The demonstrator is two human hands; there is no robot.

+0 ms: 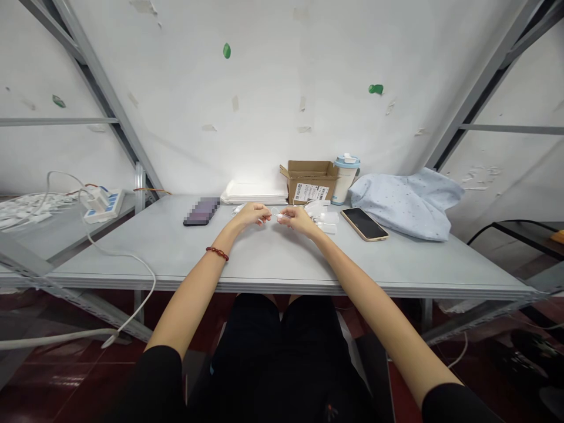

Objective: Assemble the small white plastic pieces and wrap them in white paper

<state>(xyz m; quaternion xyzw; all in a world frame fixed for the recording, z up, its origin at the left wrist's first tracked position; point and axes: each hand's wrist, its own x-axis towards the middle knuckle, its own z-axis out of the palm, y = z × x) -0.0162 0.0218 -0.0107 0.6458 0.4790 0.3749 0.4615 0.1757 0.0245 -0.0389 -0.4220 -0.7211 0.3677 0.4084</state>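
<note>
Over the middle of the grey table (176, 252), my left hand (254, 215) and my right hand (296, 218) face each other with a small gap between them. A thin white cable (275, 211) arches across that gap. My left fingers are closed in a pinch on one end of it, and my right fingers pinch it near a small white end piece, partly hidden by the fingertips. Several small white pieces with clear parts (326, 223) lie just right of my right hand. Another bit of white cable (238, 209) rests behind my left hand.
Behind the hands stand a stack of white sheets (253, 192), an open cardboard box (312, 176) and a lidded cup (346, 181). Phones lie left (201, 211) and right (365, 224). Light blue cloth (405, 202) is bunched at right; a power strip (104, 205) sits left.
</note>
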